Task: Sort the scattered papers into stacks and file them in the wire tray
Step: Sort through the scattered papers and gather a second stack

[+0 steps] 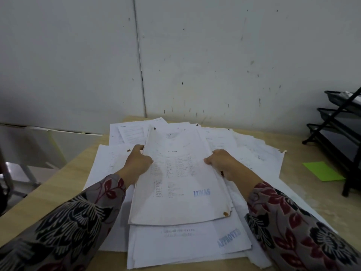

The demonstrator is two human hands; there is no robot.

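My left grip [136, 163] and right grip [224, 165] each curl round one long side of the stack [175, 182], holding it over loose papers [254, 153] on the bench [58, 192]. Its long axis runs away from me; the wire tray [336, 122] stands at the right edge, nearer my right grip.

Papers [181, 173] mid-table [58, 182] — wire tray [340, 130] at the right edge.

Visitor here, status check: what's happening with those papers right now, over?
Left grip and right grip, bare hands, each hold one side of the stamped stack. Stack over scattered papers, not yet filed. Wire tray far right; green note nearby.
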